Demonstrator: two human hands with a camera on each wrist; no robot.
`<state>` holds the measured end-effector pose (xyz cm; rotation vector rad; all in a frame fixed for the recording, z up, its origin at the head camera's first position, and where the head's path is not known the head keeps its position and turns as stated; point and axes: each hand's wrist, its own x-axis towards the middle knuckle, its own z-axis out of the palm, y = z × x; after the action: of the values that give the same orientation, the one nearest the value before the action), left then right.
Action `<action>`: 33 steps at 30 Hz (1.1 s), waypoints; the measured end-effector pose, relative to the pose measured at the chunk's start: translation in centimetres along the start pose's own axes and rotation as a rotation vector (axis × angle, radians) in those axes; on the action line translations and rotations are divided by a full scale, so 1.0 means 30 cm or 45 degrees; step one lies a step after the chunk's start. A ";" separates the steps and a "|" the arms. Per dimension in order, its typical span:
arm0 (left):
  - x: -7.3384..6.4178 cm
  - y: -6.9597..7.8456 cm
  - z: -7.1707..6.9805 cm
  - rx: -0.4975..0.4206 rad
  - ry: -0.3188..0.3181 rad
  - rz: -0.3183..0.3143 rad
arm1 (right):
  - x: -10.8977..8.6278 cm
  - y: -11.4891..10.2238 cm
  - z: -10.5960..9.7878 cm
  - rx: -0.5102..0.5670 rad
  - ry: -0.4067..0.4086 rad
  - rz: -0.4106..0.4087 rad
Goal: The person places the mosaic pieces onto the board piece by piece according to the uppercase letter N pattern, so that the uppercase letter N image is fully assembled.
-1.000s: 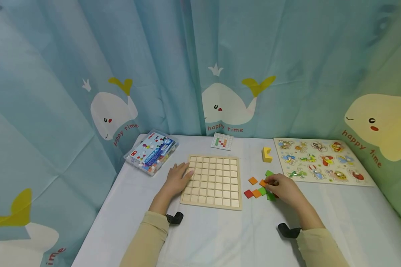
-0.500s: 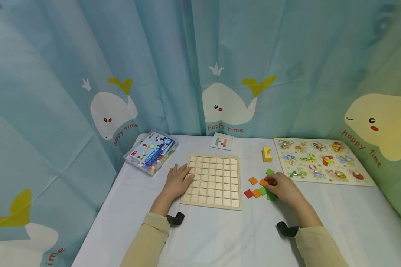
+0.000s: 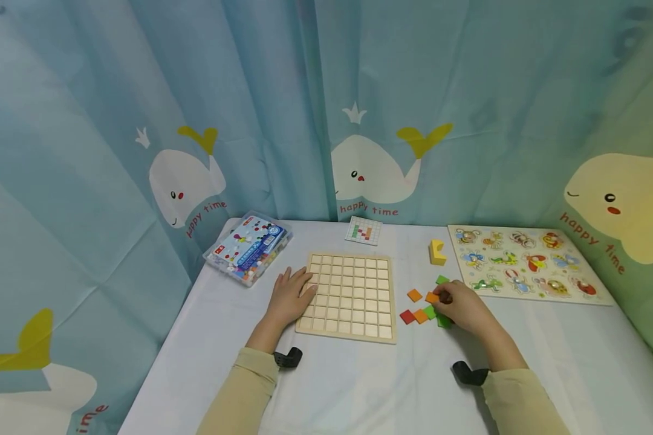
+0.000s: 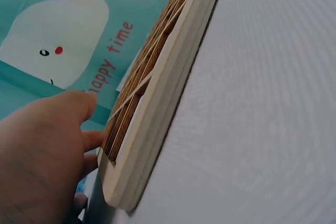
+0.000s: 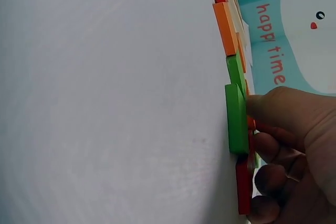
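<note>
Wooden grid board [image 3: 346,296] lies flat — red, orange and green tiles [image 3: 421,316] scattered just beside it.

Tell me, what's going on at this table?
A person's left hand rests against the left edge of a wooden grid board. Their right hand is among small red, orange and green tiles that lie loose on the white table, to the board's right; whether it grips one is hard to tell. Beyond the board lies a card printed with a pattern of coloured squares.
</note>
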<state>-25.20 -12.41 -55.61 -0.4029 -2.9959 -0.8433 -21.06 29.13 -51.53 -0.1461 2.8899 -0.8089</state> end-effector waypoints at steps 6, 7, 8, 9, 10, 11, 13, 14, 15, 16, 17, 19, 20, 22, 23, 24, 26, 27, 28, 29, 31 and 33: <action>0.003 -0.001 -0.001 0.036 0.012 0.015 | 0.000 -0.012 -0.008 -0.015 0.045 -0.001; 0.003 0.000 -0.001 0.043 0.016 0.019 | 0.001 -0.017 -0.011 -0.010 0.045 0.002; 0.003 0.000 -0.001 0.048 0.021 0.024 | 0.002 -0.025 -0.014 -0.004 0.041 0.003; 0.002 0.000 -0.001 0.053 0.025 0.027 | 0.002 -0.033 -0.016 0.007 0.040 0.004; 0.001 0.000 -0.001 0.056 0.026 0.027 | 0.003 -0.042 -0.018 0.016 0.040 0.006; 0.000 0.000 -0.001 0.057 0.032 0.032 | 0.005 -0.051 -0.020 0.019 0.045 0.002; -0.001 -0.001 -0.001 0.064 0.032 0.033 | 0.009 -0.072 -0.023 0.028 0.054 -0.015; -0.001 -0.002 0.000 0.064 0.036 0.036 | 0.012 -0.084 -0.024 0.029 0.062 -0.028; -0.001 -0.004 0.001 0.066 0.035 0.036 | 0.017 -0.096 -0.025 0.027 0.073 -0.041; -0.001 -0.005 0.002 0.065 0.033 0.034 | 0.023 -0.109 -0.025 0.023 0.079 -0.051; -0.001 -0.006 0.003 0.065 0.031 0.032 | 0.030 -0.121 -0.025 0.023 0.082 -0.057; -0.001 -0.008 0.005 0.064 0.026 0.028 | 0.044 -0.148 -0.024 0.040 0.074 -0.054; -0.001 -0.010 0.006 0.060 0.029 0.033 | 0.051 -0.162 -0.022 0.047 0.068 -0.053; -0.001 -0.011 0.007 0.058 0.027 0.034 | 0.066 -0.187 -0.017 0.054 0.062 -0.060; -0.001 -0.012 0.008 0.057 0.029 0.036 | 0.073 -0.200 -0.013 0.059 0.061 -0.067; -0.001 -0.012 0.008 0.056 0.031 0.039 | 0.079 -0.212 -0.009 0.057 0.063 -0.085; -0.001 -0.011 0.007 0.053 0.034 0.040 | 0.092 -0.234 0.001 0.064 0.065 -0.121; -0.001 -0.010 0.007 0.051 0.032 0.036 | 0.098 -0.246 0.007 0.068 0.068 -0.146; -0.001 -0.009 0.006 0.049 0.030 0.032 | 0.104 -0.256 0.014 0.071 0.067 -0.168; -0.002 -0.008 0.005 0.048 0.034 0.033 | 0.110 -0.266 0.021 0.073 0.068 -0.182; -0.003 -0.006 0.003 0.046 0.032 0.031 | 0.123 -0.284 0.038 0.080 0.068 -0.214; -0.004 -0.004 0.002 0.044 0.032 0.031 | 0.137 -0.301 0.056 0.089 0.063 -0.240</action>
<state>-25.12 -12.50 -55.71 -0.4243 -2.9719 -0.7873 -24.33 20.06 -48.66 -0.4019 2.9215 -0.9562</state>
